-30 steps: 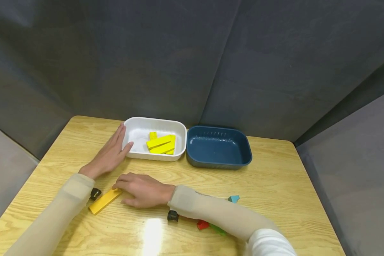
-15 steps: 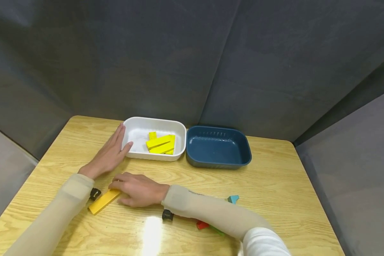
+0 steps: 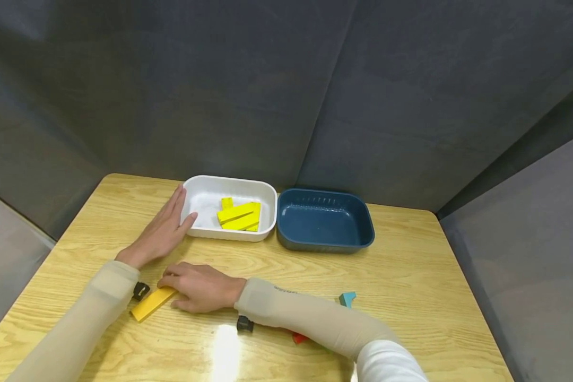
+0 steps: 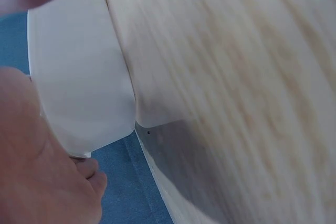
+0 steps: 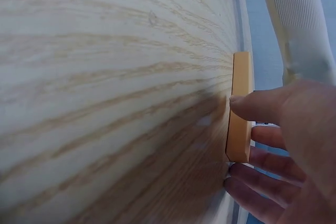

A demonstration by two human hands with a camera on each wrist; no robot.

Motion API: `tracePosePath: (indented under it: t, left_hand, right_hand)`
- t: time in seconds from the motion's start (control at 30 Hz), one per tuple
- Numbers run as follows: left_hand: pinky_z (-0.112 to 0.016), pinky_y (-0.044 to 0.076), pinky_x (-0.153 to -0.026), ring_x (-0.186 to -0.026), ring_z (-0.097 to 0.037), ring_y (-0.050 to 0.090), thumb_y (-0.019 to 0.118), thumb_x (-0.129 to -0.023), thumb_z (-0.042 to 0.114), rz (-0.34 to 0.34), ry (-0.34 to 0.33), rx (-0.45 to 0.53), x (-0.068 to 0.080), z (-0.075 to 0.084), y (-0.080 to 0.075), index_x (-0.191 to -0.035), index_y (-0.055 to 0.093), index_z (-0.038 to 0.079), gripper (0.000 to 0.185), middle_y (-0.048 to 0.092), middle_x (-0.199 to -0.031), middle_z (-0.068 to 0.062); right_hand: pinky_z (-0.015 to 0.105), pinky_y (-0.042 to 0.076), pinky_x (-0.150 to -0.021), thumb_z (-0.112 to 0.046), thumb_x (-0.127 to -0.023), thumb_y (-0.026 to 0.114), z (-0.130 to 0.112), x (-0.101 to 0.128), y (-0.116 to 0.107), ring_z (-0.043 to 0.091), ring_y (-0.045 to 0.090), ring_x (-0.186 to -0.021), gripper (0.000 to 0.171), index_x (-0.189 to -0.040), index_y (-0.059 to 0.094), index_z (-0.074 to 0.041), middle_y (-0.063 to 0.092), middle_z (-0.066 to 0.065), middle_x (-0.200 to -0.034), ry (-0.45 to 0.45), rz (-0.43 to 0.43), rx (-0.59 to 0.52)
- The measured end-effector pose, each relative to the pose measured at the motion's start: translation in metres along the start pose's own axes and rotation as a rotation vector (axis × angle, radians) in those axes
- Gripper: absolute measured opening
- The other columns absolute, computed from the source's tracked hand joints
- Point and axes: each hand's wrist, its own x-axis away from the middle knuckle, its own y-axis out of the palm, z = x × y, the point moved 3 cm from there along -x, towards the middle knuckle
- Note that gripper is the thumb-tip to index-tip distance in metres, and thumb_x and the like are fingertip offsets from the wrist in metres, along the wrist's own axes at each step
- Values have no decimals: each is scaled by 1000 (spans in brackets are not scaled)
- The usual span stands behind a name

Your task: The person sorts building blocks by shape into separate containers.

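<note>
Head view shows your right hand [image 3: 201,286] lying low on the wooden table [image 3: 410,276], at about 7 o'clock from the table's middle, with its fingers bent over the near end of a flat yellow-orange block [image 3: 153,303]. Your right wrist view has the same block [image 5: 240,106] flat on the wood with your thumb [image 5: 257,106] touching one long edge and the other fingers [image 5: 262,182] curling in at the opposite edge, so your right hand is taking the block in a pinch while the block rests on the table.

Your left hand [image 3: 164,229] lies flat at about 10 o'clock, fingers straight and relaxed, grasping nothing; the thumb side touches the outer left wall of the white tray [image 3: 205,231]. Your left wrist view shows that white wall [image 4: 79,87] close beside your palm [image 4: 37,166].

Inside the white tray lie several yellow blocks [image 3: 239,214], overlapping one another toward its right half. Just beside it at 3 o'clock stands a dark blue tray [image 3: 324,244], the two rims touching or nearly so. Near your right forearm, a light blue piece [image 3: 347,299] lies at about 5 o'clock, and a red piece [image 3: 298,337] peeks from under the sleeve.
</note>
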Motion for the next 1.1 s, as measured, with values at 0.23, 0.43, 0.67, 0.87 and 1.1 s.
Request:
tracePosePath:
  t: [0.23,0.43,0.67,0.87,1.1]
  left_hand:
    - [-64,9,-131,-166,-38,-4,32,-115,54,1,2,-2,0,1,-1,-170,-11,7,84,-21,-178,-4]
    - [-63,9,-131,-166,-39,-3,32,-115,54,1,2,0,0,0,-1,-170,-10,7,84,-20,-178,-5]
    - [-63,9,-131,-166,-38,-3,32,-115,55,9,7,0,1,0,-1,-171,-9,6,84,-20,-179,-4]
    - [-63,9,-131,-166,-38,-3,32,-115,53,12,11,-1,1,0,-1,-171,-8,5,84,-19,-179,-6]
    - [-62,10,-131,-166,-37,-3,32,-116,53,19,24,0,1,0,0,-170,-8,4,84,-19,-179,-6]
  right_hand:
    - [13,42,-110,-31,-108,67,0,-3,2,6,55,-130,44,-149,62,-15,59,-3,-144,-15,21,23]
    - [11,44,-105,-29,-107,69,0,-5,3,4,58,-121,39,-143,66,-14,63,-4,-136,-25,32,28]
    - [10,47,-98,-25,-105,70,0,-2,2,2,59,-112,33,-136,69,-13,64,-5,-125,-31,24,15]
    - [9,48,-96,-26,-106,69,-1,1,0,3,59,-113,37,-141,68,-13,64,-4,-126,-38,3,25]
    - [9,46,-100,-24,-106,68,-1,4,1,4,59,-118,38,-142,68,-11,63,-2,-132,-30,-6,20]
